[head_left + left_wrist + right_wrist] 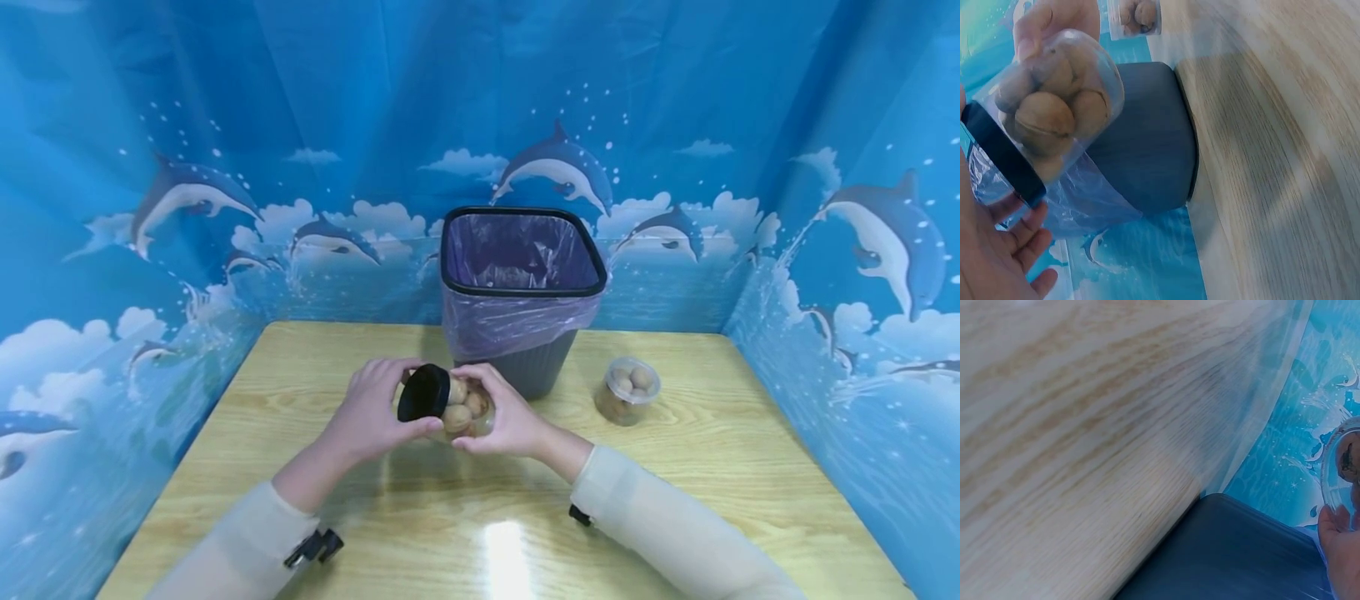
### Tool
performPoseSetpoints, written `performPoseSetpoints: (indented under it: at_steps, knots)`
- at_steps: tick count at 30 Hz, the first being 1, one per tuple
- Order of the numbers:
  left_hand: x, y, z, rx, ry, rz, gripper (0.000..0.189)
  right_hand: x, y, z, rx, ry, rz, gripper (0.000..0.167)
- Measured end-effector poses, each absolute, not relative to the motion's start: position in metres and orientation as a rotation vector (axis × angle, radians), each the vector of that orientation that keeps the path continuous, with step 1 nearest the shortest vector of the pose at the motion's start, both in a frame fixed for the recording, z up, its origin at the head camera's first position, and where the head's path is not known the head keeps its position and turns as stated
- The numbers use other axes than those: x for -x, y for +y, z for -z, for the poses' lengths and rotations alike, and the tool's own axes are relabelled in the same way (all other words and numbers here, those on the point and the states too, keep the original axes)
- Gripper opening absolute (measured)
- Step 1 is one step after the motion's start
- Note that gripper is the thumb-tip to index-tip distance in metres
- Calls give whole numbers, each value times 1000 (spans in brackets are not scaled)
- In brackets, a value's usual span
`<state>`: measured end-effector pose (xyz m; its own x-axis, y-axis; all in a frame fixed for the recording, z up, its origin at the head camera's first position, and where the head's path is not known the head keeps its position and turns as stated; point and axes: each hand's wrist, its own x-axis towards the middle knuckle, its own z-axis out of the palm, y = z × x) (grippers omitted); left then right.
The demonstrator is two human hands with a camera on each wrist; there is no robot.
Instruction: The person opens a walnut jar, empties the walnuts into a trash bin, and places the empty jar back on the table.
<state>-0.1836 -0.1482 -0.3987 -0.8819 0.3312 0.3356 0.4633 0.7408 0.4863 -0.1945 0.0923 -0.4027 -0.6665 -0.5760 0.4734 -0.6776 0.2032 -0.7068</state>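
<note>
Left hand [372, 410] and right hand [510, 418], toward wood-grain worktop [720, 467]'s far edge, dolphin-print curtain [360, 100] beyond, curled round jar [1109, 75] of walnuts [1044, 115].

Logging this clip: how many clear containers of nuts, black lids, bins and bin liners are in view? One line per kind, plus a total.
Clear containers of nuts: 2
Black lid: 1
Bin: 1
Bin liner: 1
Total: 5

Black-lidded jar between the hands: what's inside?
Several round, brown, walnut-like nuts show through the clear jar. Anything under the black lid or behind the front nuts is covered and can't be seen.
</note>
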Motion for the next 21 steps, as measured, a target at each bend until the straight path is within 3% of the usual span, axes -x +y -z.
performPoseSetpoints:
  at_steps: [9, 21]
  knots:
    - [179, -136, 393, 405, -2835, 770, 88, 218, 98, 440, -1227, -2365, -1452, 89]
    - [173, -128, 387, 222, -2991, 764, 95, 220, 101, 444, -1260, -2369, -1367, 88]
